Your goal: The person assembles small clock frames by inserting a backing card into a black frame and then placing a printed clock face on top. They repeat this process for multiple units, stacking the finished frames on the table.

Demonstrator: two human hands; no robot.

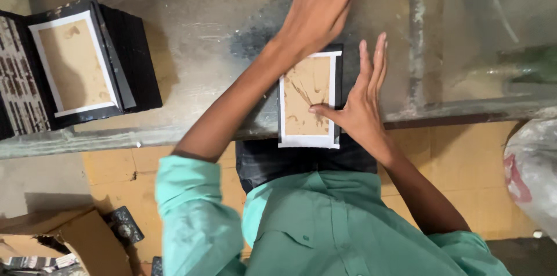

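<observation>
Directly under the right hand (360, 107) lies a flat rectangular black board with a tan, glue-smeared panel framed in white (307, 102), overhanging the near edge of the worn grey workbench (191, 26). That hand is open, thumb pressing the tan face, fingers flat beside its right edge. It looks thin, light, fairly stiff and probably tacky, so the edges seem the best hold. The left hand (322, 0) is open, spread beyond the board. Far left of it sits a stack of similar boards (81, 67); below, a torn cardboard box (81, 241), contents unclear.

A scuffed grey tabletop (191, 26) fills the upper half — below it, yellowish floor (116, 171) with a cardboard box (87, 241) at seven o'clock.
</observation>
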